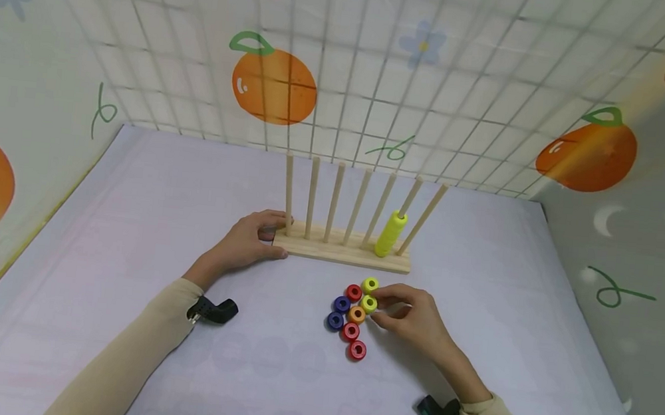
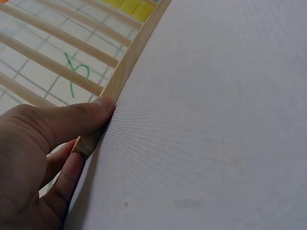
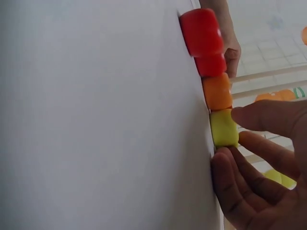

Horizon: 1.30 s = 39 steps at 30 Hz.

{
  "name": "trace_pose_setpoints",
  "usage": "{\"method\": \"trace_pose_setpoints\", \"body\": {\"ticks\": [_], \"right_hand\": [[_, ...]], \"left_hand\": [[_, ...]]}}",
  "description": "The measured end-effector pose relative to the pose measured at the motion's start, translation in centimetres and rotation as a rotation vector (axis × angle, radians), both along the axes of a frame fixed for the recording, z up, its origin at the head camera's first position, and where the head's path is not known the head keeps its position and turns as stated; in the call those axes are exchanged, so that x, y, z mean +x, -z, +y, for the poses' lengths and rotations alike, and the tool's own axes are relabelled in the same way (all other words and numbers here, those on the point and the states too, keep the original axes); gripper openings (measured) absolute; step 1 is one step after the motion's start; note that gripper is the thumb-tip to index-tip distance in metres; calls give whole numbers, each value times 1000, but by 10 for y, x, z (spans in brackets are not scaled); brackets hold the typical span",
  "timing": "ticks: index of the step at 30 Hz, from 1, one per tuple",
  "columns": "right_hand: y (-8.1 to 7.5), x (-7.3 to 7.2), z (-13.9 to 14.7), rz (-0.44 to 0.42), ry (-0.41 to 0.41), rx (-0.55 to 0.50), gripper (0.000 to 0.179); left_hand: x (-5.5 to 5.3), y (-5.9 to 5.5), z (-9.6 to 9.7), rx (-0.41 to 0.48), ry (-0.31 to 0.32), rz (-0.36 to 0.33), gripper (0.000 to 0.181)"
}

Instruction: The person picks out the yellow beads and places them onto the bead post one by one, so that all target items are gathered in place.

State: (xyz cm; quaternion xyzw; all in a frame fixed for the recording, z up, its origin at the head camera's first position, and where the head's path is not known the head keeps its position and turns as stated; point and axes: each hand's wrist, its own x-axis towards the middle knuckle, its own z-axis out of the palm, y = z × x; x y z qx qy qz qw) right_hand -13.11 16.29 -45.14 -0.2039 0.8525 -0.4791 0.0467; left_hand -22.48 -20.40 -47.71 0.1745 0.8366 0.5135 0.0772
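A wooden peg rack (image 1: 340,254) with several upright rods stands on the table; a stack of yellow beads (image 1: 391,233) fills the lower part of its second rod from the right. My left hand (image 1: 251,240) grips the left end of the base, thumb along the front edge and fingers behind, as the left wrist view also shows. In front of the rack lies a loose group of beads. At its right side my right hand (image 1: 415,316) pinches a yellow bead (image 3: 224,128) between thumb and fingers, the bead low at the table surface beside an orange bead (image 3: 217,91).
Another yellow bead (image 1: 370,284), a red bead (image 1: 354,292), two more red ones and two dark blue beads (image 1: 342,303) lie close together. Behind the table (image 1: 268,375) hangs a printed cloth over a wire grid (image 1: 356,83).
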Motion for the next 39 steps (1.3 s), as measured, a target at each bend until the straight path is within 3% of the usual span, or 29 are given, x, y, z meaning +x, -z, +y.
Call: {"method": "trace_pose_setpoints", "body": {"ticks": [1, 5, 8, 27, 39], "right_hand": [[0, -1, -1, 1, -2, 3, 31], [1, -4, -3, 25, -17, 18, 33], [2, -6, -4, 28, -20, 29, 33], [1, -2, -1, 9, 13, 11, 33], [-8, 2, 10, 25, 76, 54, 31]], "left_hand": [[3, -5, 1, 0, 2, -1, 66], [3, -5, 1, 5, 1, -3, 67], [0, -1, -1, 11, 4, -1, 66], [2, -4, -1, -13, 1, 8, 63], [3, -3, -1, 10, 12, 1, 66]]}}
